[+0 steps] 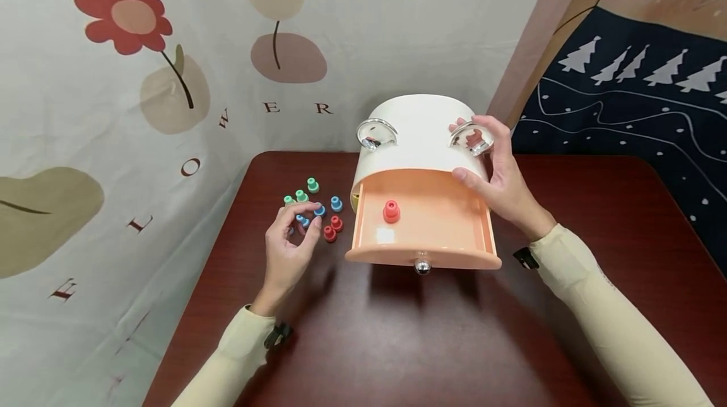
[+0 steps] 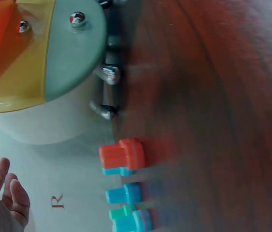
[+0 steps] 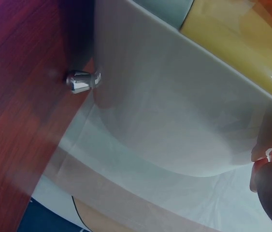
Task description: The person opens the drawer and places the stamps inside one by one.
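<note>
Work was barely begun: one red peg point(image 1: 390, 211) lay in the open drawer point(image 1: 423, 236) by the right hand point(image 1: 500, 183) gripping the box point(image 1: 420, 132), while the left hand point(image 1: 292, 246) pinched a blue peg point(image 1: 320, 210) among the pegs left on the desk point(image 1: 397, 331).

Cream long sleeves, black wrist straps

We see bright, even light from above, a glossy table point(image 1: 596, 218) casting soft near-side shadows; both wrist views blur.

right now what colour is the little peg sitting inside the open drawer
Red. The peg stands in the peach-orange drawer, and the head view shows it best.
</note>
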`<state>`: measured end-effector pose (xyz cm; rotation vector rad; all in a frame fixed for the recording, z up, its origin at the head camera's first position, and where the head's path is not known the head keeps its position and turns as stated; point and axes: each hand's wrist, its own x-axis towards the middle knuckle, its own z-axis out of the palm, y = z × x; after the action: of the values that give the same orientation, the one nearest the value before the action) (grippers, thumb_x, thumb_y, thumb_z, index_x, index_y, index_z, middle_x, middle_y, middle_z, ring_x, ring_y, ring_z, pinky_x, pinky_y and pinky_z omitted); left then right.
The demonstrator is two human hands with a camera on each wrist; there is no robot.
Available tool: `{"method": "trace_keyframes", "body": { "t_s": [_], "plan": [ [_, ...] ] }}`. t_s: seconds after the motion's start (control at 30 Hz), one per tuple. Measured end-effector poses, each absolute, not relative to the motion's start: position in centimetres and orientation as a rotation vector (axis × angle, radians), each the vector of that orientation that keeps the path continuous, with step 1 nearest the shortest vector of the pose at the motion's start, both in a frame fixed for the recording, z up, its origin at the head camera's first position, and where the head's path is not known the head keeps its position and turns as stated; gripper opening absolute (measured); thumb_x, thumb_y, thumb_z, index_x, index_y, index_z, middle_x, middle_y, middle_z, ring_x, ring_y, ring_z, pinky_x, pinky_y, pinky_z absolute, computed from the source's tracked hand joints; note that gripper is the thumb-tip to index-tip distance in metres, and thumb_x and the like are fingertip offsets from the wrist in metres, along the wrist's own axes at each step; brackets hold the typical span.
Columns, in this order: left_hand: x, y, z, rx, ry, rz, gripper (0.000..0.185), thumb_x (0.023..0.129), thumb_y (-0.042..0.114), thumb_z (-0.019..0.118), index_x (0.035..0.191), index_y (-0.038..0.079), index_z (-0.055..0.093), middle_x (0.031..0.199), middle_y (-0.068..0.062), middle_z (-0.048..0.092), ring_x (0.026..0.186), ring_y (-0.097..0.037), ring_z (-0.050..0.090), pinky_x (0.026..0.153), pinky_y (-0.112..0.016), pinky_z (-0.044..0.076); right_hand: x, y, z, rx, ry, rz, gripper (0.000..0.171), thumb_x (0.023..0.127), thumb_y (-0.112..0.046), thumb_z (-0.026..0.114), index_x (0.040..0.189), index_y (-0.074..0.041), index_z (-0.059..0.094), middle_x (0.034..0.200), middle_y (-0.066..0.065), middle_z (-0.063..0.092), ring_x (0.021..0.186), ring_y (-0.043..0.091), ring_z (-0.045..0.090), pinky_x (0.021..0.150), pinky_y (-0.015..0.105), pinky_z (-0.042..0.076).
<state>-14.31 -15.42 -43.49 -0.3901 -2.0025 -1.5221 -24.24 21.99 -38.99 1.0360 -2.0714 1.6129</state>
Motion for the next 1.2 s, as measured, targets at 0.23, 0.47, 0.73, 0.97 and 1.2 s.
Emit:
{"method": "trace_keyframes", "body": {
  "t_s": [0.23,0.47,0.73,0.97,1.2],
  "plan": [
    [-15.0,-16.8,-46.8,-0.180,-2.208,-1.437,0.024,0.092,-0.001,0.083,0.116,0.002,0.079,0.098,-0.019,0.069,0.082,-0.030,0.056,0.064,-0.032,0.044,-24.3,21.8,-39.0,1.022,-2.066,1.623,0.082,0.094,-0.005,0.073,0.161,-0.005,0.026,0.160,0.014,0.054,0.151,0.033,0.045,0.123,0.037,0.035],
    [-15.0,-17.0,-47.8,-0.063,-2.456,-1.398,0.025,0.091,0.002,0.085,0.115,0.004,0.078,0.107,-0.011,0.073,0.088,-0.031,0.066,0.066,-0.021,0.045,-24.3,21.8,-38.8,1.023,-2.078,1.598,0.081,0.097,-0.011,0.073,0.162,-0.006,0.025,0.159,0.013,0.054,0.150,0.032,0.047,0.123,0.036,0.036],
    [-15.0,-17.1,-48.7,-0.026,-2.548,-1.399,0.026,0.092,0.003,0.082,0.117,0.005,0.076,0.105,-0.014,0.072,0.080,-0.026,0.064,0.062,-0.023,0.046,-24.4,21.9,-39.0,1.018,-2.079,1.605,0.080,0.098,-0.015,0.074,0.162,-0.008,0.027,0.158,0.013,0.055,0.150,0.034,0.047,0.124,0.040,0.036],
    [-15.2,-17.4,-48.9,0.013,-2.552,-1.402,0.026,0.090,0.005,0.086,0.114,0.006,0.077,0.102,-0.012,0.075,0.088,-0.026,0.067,0.069,-0.023,0.048,-24.5,21.7,-39.2,1.019,-2.042,1.656,0.077,0.099,-0.016,0.074,0.162,-0.011,0.029,0.158,0.015,0.055,0.150,0.032,0.046,0.123,0.037,0.035],
    [-15.1,-17.3,-49.0,-0.018,-2.609,-1.404,0.023,0.091,0.010,0.085,0.113,0.007,0.078,0.102,-0.007,0.076,0.092,-0.025,0.069,0.076,-0.030,0.052,-24.3,21.6,-39.0,0.973,-2.072,1.648,0.083,0.091,0.001,0.071,0.162,-0.012,0.029,0.157,0.014,0.055,0.151,0.030,0.045,0.125,0.037,0.032]
  ]
}}
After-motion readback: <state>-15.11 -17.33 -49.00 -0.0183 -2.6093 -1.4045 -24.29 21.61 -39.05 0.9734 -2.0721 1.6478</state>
